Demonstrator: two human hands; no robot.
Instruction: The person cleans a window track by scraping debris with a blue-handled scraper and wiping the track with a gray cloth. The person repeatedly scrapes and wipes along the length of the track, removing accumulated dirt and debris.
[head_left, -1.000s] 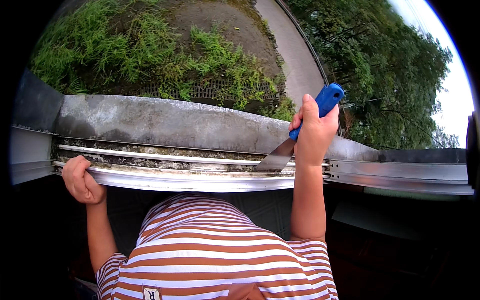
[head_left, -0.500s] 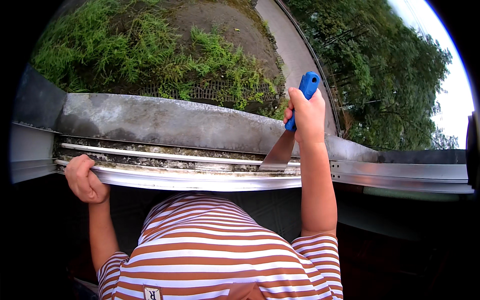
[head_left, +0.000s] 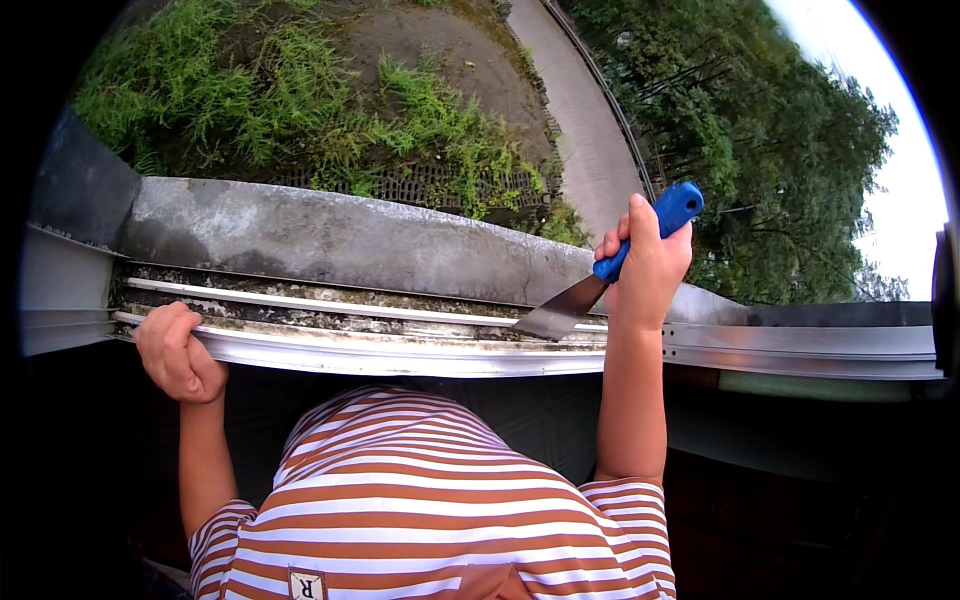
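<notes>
My right hand [head_left: 650, 262] is closed around the blue handle of a putty knife [head_left: 563, 311]. Its wide metal blade slants down to the left, with the edge at the dirty channel of a white window track [head_left: 400, 357]. Dark grime and pale crust [head_left: 330, 322] lie along the channels between the rails. My left hand [head_left: 180, 352] grips the inner rail near the left end of the track, its fingers curled over the edge.
Beyond the track runs a stained grey concrete ledge [head_left: 350, 235]. A window frame post [head_left: 65, 290] closes off the left end. Far below outside are green weeds [head_left: 260, 110], a paved path [head_left: 590, 130] and trees [head_left: 740, 130].
My right hand has turned the putty knife, so its handle leans farther right and lower and the blade lies flatter. My left hand stays on the rail.
</notes>
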